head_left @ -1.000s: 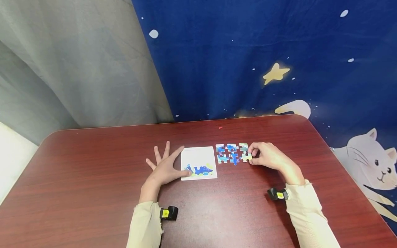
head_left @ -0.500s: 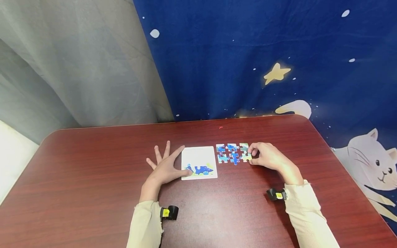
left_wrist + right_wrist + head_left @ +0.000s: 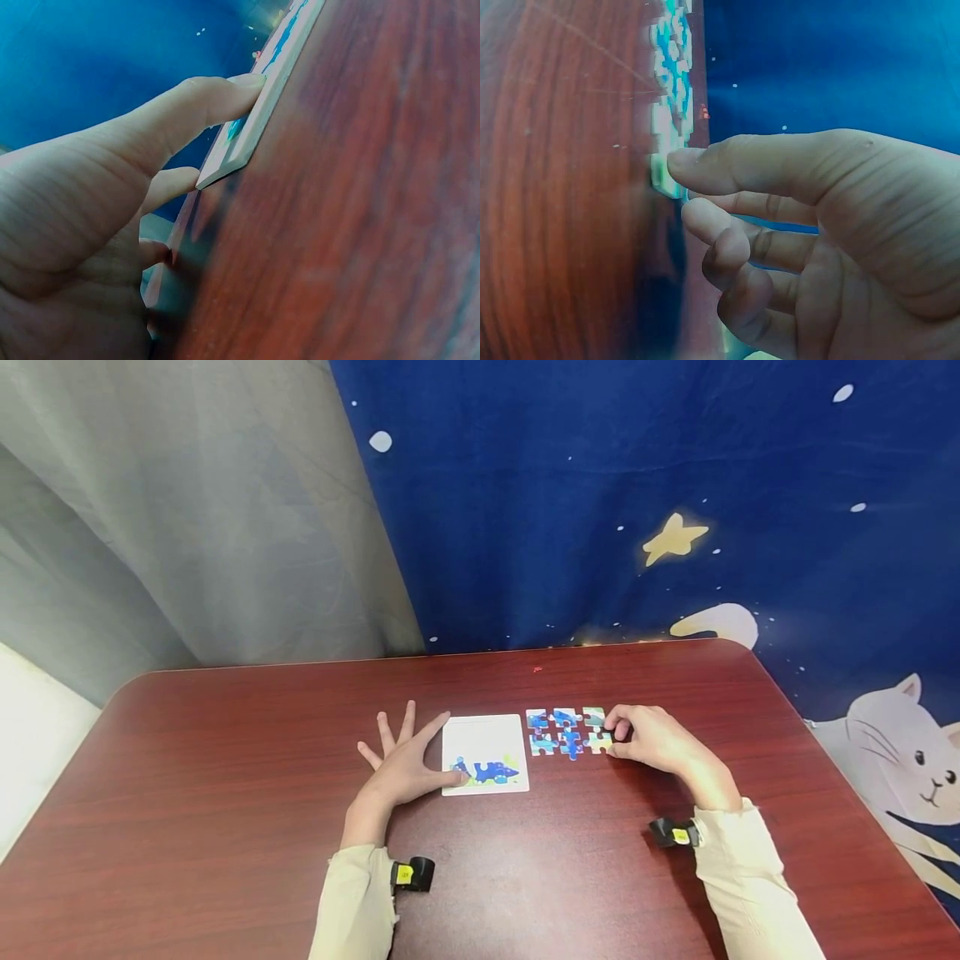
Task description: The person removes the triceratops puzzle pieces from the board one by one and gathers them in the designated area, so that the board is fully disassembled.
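Note:
In the head view, a square white puzzle board (image 3: 483, 735) lies on the table with blue and green jigsaw pieces (image 3: 495, 772) along its near edge. My left hand (image 3: 401, 770) is spread at its left side. The thumb presses on the near left part, and the index fingertip is at the far left corner. Right of the board, several loose jigsaw pieces (image 3: 566, 717) lie face up in two rows. With curled fingers, my right hand (image 3: 654, 737) holds the yellowish puzzle piece (image 3: 598, 742) at the near right by its edge, thumb on it in the right wrist view.
Dark red wooden table (image 3: 225, 793) all around. A small red mark (image 3: 537, 669) shows near its far edge. Behind hang a grey curtain (image 3: 247, 510) and a blue one (image 3: 510, 510) with stars and a cat. Each wrist wears a black camera (image 3: 422, 874).

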`<state>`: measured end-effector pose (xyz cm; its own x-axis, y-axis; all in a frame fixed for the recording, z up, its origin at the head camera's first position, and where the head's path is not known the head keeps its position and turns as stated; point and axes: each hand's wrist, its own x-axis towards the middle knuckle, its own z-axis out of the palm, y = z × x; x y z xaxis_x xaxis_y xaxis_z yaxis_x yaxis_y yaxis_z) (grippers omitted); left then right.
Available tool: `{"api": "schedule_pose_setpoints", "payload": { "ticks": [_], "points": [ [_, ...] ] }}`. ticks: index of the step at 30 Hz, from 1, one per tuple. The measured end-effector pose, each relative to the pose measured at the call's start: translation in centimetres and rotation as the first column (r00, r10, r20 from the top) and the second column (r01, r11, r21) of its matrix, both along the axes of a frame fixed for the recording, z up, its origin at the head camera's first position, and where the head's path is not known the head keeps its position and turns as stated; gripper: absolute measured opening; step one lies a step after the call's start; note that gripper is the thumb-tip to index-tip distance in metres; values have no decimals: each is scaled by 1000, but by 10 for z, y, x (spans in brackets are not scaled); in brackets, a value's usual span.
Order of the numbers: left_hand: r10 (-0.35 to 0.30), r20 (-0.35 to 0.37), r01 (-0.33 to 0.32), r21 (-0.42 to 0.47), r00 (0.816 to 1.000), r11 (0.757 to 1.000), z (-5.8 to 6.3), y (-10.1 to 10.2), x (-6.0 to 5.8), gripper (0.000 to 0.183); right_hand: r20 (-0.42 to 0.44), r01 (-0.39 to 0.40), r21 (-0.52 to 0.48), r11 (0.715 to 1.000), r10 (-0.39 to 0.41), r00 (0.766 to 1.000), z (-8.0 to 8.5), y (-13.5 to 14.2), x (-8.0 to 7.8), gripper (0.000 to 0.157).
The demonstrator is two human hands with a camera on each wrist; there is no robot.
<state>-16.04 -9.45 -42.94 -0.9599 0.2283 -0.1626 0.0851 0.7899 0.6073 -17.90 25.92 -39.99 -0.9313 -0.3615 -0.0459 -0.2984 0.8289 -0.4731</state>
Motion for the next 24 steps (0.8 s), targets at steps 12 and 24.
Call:
{"api": "schedule_pose_setpoints", "payload": {
  "ticks": [12,24],
  "points": [
    [4,3,-4,-10,1000,1000,1,2,1,93,-60,-39,-55,998,36,998,16,-15,7,17],
    [15,1,-14,-19,1000,1000,1,1,1,92,-109,-334,-54,941,327,939,22,-112,14,17]
  ]
}}
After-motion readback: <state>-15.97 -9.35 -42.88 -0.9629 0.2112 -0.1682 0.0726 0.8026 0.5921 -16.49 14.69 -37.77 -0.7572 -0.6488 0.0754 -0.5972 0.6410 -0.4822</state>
